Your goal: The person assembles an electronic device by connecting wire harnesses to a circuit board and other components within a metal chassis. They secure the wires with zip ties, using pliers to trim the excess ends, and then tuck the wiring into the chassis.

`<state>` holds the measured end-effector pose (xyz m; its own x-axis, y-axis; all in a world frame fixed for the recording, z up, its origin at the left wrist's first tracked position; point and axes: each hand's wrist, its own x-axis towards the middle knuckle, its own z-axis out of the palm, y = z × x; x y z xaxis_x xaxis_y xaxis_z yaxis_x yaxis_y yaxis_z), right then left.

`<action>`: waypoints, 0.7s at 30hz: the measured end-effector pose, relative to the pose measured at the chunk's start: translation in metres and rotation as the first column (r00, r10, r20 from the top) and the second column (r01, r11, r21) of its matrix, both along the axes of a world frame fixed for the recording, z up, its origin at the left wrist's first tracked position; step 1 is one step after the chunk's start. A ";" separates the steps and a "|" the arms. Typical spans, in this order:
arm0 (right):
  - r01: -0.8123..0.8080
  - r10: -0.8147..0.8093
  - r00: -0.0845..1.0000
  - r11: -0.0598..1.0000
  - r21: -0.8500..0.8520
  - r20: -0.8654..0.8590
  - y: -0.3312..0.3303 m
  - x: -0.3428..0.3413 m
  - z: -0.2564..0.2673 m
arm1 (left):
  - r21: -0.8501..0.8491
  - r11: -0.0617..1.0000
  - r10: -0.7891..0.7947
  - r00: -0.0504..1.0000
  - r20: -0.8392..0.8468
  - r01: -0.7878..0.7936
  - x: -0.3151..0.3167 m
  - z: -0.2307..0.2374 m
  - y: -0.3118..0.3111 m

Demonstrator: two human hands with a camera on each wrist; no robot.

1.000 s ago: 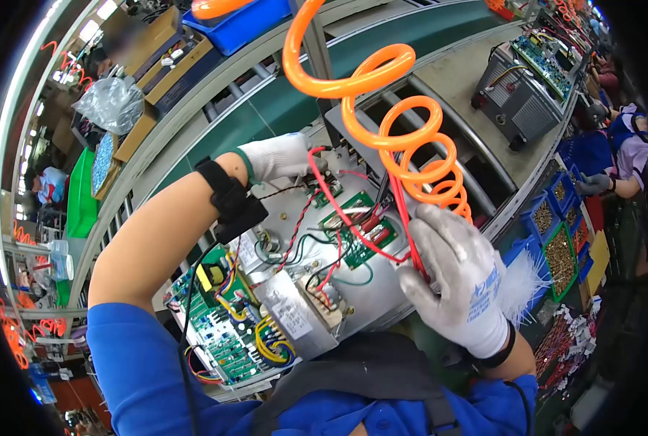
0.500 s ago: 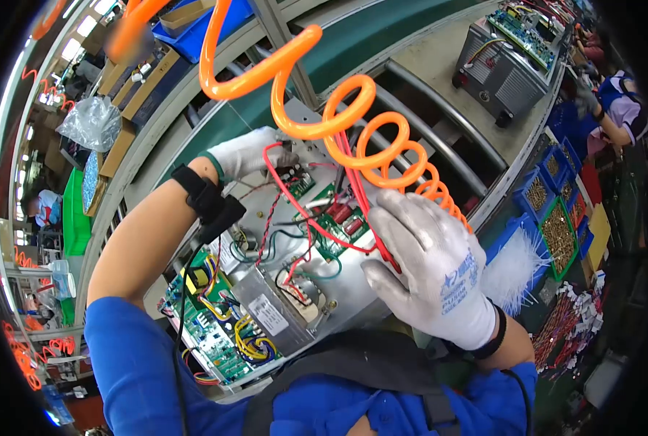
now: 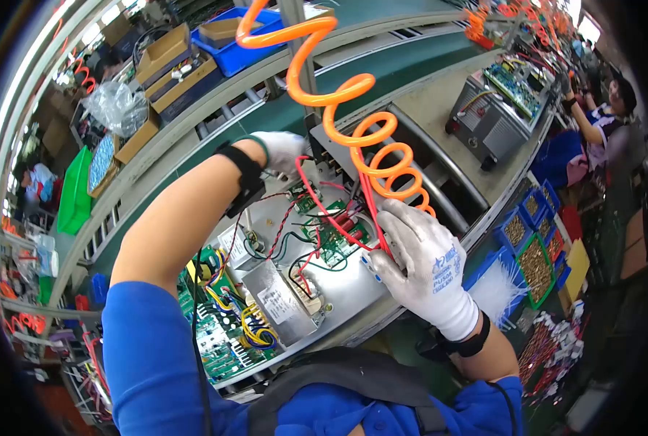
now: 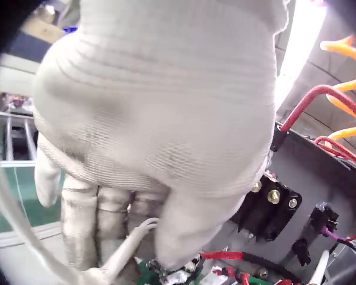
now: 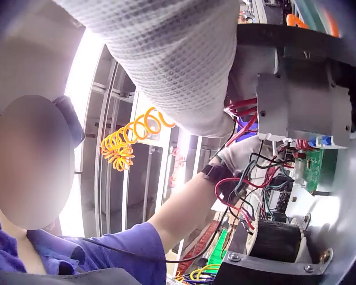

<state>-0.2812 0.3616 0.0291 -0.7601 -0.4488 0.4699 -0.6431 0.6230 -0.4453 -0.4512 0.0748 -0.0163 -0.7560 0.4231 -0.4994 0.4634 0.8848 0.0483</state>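
Observation:
My right hand, in a white glove with grey-coated fingers, pinches a bundle of red wires between thumb and fingers at the right side of an open metal chassis. At its far panel is my gloved left hand, slightly blurred in the head view. In the left wrist view, its fingers point down opposite the thumb, with a pale forked strand between them. What it holds there I cannot tell. A black terminal block sits beside it on the grey panel. Green circuit boards and a silver labelled box fill the chassis.
An orange coiled hose hangs over the chassis and right hand. Another grey unit stands farther along the line, past metal rollers. Parts bins and white ties lie right. A person is beyond.
The head view has shifted. My left hand has turned at the far panel and shows less of its fingers. My right hand stays on the red wires.

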 end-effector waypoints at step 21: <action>0.023 -0.019 0.999 0.995 0.093 -0.046 -0.012 -0.005 -0.004 | 0.196 0.959 0.185 0.975 0.123 -0.207 0.022 0.011 0.009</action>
<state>-0.2864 0.3499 0.0249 -0.7488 -0.4766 0.4607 -0.6476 0.6740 -0.3555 -0.4287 0.0837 -0.0052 -0.7838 0.3734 -0.4962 0.2647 0.9237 0.2770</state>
